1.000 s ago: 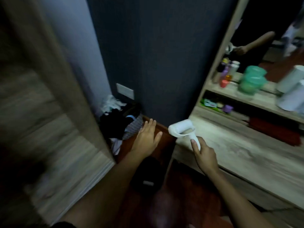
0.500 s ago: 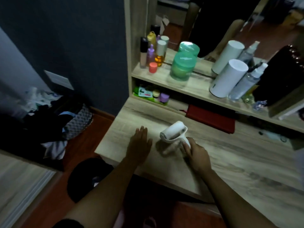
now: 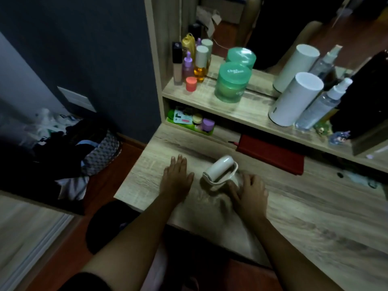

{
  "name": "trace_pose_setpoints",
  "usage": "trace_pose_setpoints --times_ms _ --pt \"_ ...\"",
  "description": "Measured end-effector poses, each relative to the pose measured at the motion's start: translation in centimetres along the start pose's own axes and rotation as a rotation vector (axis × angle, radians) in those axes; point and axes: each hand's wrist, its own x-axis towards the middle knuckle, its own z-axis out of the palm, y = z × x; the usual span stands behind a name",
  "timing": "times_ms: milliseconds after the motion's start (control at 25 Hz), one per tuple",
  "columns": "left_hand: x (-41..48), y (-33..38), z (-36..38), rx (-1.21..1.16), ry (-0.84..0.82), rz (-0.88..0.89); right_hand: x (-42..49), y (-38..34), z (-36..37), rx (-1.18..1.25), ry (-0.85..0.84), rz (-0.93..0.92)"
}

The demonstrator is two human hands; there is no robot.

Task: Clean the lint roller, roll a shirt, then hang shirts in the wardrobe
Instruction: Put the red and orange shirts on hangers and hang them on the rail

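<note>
The roller (image 3: pixel 220 170) lies on the desk (image 3: pixel 294 206), a white drum sitting in a pale curved frame, its barrel angled up and away toward the shelf (image 3: pixel 241 108). The right hand (image 3: pixel 248 191) is on the handle end, fingers curled down over it; the handle itself is hidden under them. The left hand (image 3: pixel 176 178) rests flat on the wood just left of the roller, fingers straight and close together, holding nothing and not touching it. Behind the roller, a red case (image 3: pixel 270 153) lies under the shelf. Up on the shelf, a green jar (image 3: pixel 233 81) carries white lettering on its lid that starts "Chan"; the rest is too small to read. Beside it to the right stands a white cylinder (image 3: pixel 296 98), with small bottles (image 3: pixel 192 61) at the far left.
</note>
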Motion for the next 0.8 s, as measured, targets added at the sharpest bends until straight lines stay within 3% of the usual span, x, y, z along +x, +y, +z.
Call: trace_pose_setpoints --times_ms 200,360,560,800 --pt "-1.9 -2.9 -9.8 0.030 0.173 -0.053 2.2 -10.2 -5.5 0.210 0.199 -0.432" --pt "-6.4 -8.0 -21.0 0.053 0.401 -0.134 3.5 -24.5 -10.6 0.332 0.260 -0.661" --pt "-16.1 -18.0 -35.1 0.208 0.658 -0.245 -1.2 -43.3 -14.8 0.412 0.230 -0.960" --pt "-30.8 -28.0 -51.4 0.448 0.906 -0.276 -10.1 -64.4 -20.8 0.582 0.346 -1.192"
